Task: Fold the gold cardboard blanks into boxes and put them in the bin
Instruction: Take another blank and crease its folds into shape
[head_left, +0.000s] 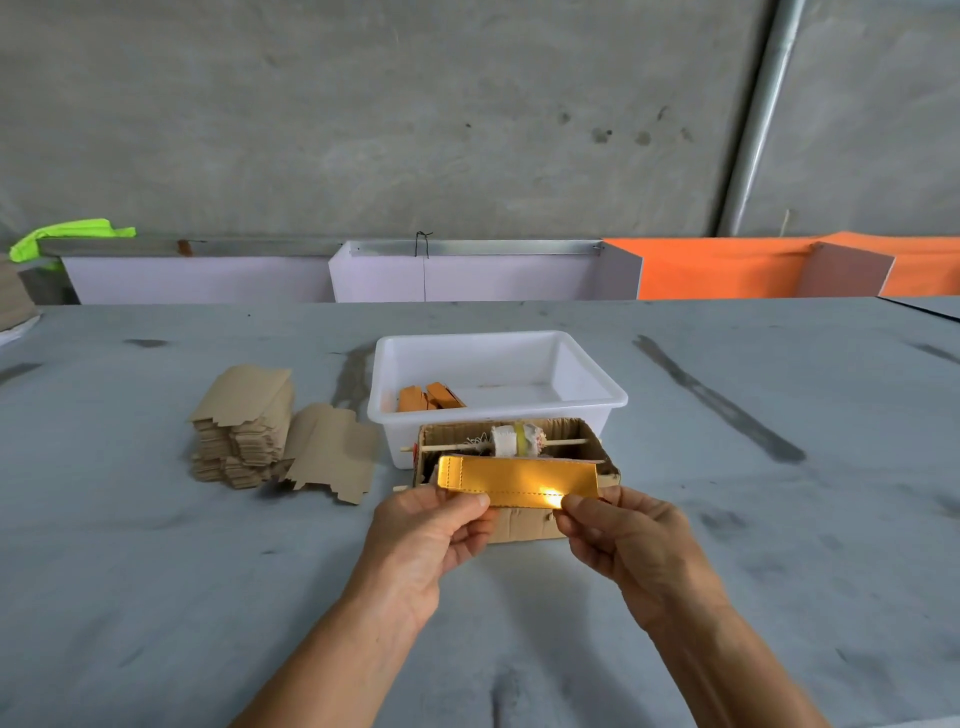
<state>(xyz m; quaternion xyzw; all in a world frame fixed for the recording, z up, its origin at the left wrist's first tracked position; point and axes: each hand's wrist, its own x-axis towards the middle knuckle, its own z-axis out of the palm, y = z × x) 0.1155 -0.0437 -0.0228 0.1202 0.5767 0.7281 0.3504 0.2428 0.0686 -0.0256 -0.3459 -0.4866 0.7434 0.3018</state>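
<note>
A shiny gold cardboard blank (517, 480) is held flat and level between both hands, gold face toward me. My left hand (431, 535) pinches its lower left edge. My right hand (623, 540) pinches its lower right edge. Behind it stands the white plastic bin (592, 384), which holds two folded gold boxes (428, 397) at its near left corner. To the left, a stack of blanks (244, 426) lies brown side up, with one loose blank (332, 452) leaning against it.
A small open brown cardboard box (524, 527) with a white spool on a wooden stick (511, 441) sits right behind the held blank, in front of the bin. White and orange panels (467, 275) line the grey table's far edge.
</note>
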